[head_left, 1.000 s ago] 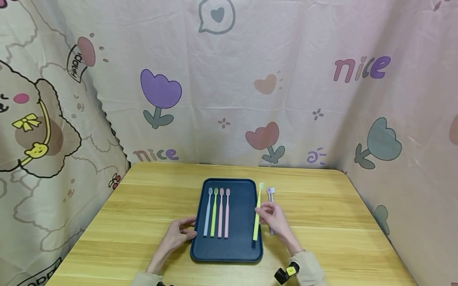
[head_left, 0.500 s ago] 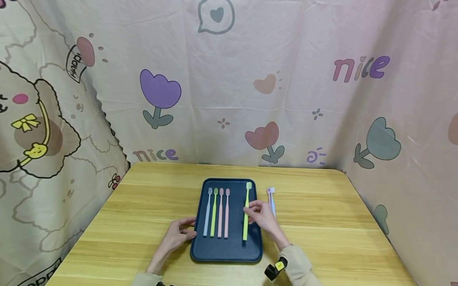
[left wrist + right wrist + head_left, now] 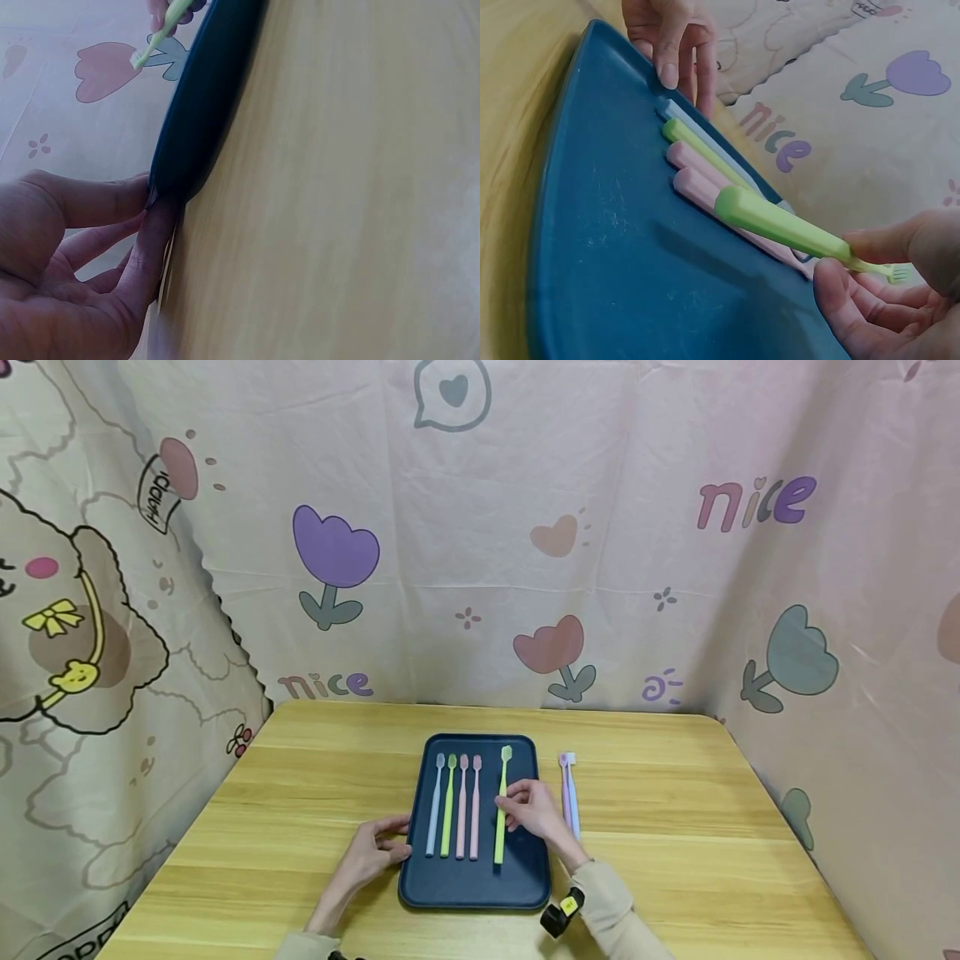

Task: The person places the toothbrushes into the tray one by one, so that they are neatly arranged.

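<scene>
My right hand (image 3: 538, 814) pinches a yellow-green toothbrush (image 3: 499, 843) by its handle, bristles toward the far side. It hangs above the dark blue tray (image 3: 472, 895); its shadow falls on the tray in the right wrist view. Side by side on the tray's left half lie a blue toothbrush (image 3: 433, 818), a green toothbrush (image 3: 447, 818) and two pink toothbrushes (image 3: 461, 818). At the tray's left edge, my left hand (image 3: 366, 857) grips the rim between thumb and fingers, as the left wrist view (image 3: 90, 262) also shows.
Right of the tray, a purple toothbrush (image 3: 566, 785) and a light blue toothbrush (image 3: 574, 802) lie close together, partly behind my right forearm. The wooden table (image 3: 675, 810) backs onto a printed curtain (image 3: 450, 527).
My right hand has carried the yellow-green toothbrush leftward from the tray's right rim to over the tray, nearer the row. The left hand and tray have stayed put.
</scene>
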Motion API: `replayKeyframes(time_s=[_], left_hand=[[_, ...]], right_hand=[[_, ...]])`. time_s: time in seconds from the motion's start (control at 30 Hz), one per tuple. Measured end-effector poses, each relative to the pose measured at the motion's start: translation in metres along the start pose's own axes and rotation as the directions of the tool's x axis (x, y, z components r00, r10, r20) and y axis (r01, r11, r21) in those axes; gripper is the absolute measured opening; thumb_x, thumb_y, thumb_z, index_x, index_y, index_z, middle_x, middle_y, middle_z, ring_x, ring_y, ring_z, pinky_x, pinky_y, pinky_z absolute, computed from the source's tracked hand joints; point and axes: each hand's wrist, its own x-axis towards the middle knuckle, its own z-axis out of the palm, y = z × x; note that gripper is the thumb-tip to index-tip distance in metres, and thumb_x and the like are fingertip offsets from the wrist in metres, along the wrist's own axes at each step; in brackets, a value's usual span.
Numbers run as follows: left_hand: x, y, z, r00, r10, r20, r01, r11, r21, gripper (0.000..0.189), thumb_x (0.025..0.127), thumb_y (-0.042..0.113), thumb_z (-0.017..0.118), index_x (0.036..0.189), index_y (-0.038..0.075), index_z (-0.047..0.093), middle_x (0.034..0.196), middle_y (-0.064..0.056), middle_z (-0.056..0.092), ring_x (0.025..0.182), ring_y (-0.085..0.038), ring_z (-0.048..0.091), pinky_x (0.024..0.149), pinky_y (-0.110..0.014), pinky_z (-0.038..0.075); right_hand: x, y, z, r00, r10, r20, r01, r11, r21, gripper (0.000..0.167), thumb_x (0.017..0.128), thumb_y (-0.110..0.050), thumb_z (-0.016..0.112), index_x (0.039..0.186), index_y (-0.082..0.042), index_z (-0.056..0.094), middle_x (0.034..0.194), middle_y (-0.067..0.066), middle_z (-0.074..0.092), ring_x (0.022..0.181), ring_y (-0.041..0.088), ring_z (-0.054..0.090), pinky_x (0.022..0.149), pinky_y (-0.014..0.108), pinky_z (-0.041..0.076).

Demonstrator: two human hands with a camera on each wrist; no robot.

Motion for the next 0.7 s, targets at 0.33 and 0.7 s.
replayKeyframes(time_s=[0.33, 0.7], left_hand=[[0.001, 0.0, 0.0, 1.0, 0.017, 0.011, -0.017, 1.0, 0.011, 0.057, 0.083, -0.009, 0.07, 0.136, -0.017, 0.05, 0.124, -0.036, 0.061, 0.092, -0.03, 0.072, 0.072, -0.02, 0.057], [0.001, -0.002, -0.001, 0.999, 0.025, 0.025, -0.025, 1.0, 0.007, 0.057, 0.084, -0.009, 0.069, 0.136, -0.018, 0.049, 0.124, -0.036, 0.061, 0.091, -0.031, 0.072, 0.072, -0.02, 0.057]], right_hand=[[0.005, 0.002, 0.007, 0.998, 0.065, 0.019, -0.064, 0.997, -0.04, 0.022, 0.093, -0.012, 0.07, 0.101, 0.007, 0.061, 0.073, 0.012, 0.069, 0.055, 0.011, 0.063, 0.056, 0.033, 0.06], [0.01, 0.006, 0.013, 0.996, 0.085, 0.018, -0.083, 0.992, -0.094, 0.019, 0.093, -0.012, 0.07, 0.098, 0.005, 0.061, 0.072, 0.012, 0.069, 0.053, 0.01, 0.064, 0.055, 0.032, 0.06]])
